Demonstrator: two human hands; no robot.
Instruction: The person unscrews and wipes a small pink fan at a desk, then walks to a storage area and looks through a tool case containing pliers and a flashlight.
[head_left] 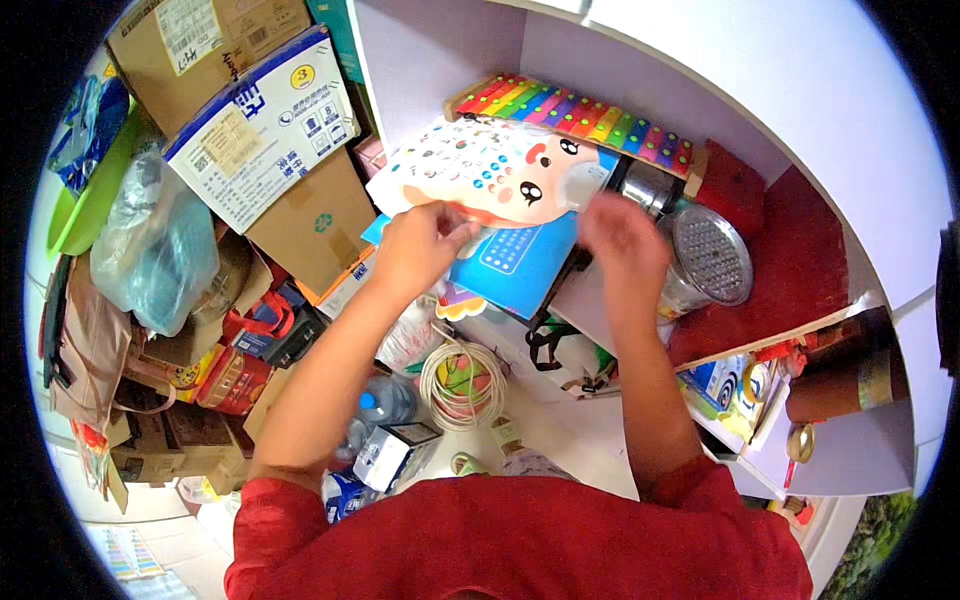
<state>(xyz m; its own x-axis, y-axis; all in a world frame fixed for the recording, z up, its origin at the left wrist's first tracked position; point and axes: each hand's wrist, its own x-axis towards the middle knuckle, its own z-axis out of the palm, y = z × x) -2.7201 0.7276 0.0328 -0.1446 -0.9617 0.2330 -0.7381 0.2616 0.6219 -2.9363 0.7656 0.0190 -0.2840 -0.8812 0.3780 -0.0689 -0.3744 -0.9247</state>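
A cream children's board [470, 165] with a cartoon face, small pictures and coloured dots lies on the shelf. My left hand [425, 248] is closed at its near edge, thumb and fingertips pinched there. Under the board lies a blue book or folder [520, 262], sticking out toward me. My right hand [625, 240] is smeared by motion beside the board's right end, so its fingers do not show clearly. Right by it, over the board, is a whitish, see-through round shape [582, 186]. Behind the board rests a rainbow xylophone [585, 112].
Right of my right hand stand a metal strainer pot [710, 255] and a steel cup [648, 187]. Cardboard boxes [265, 130] are stacked at the left, near a plastic bag [160, 240]. Below, a coiled cable [462, 385] and a water bottle [385, 402] occupy the floor.
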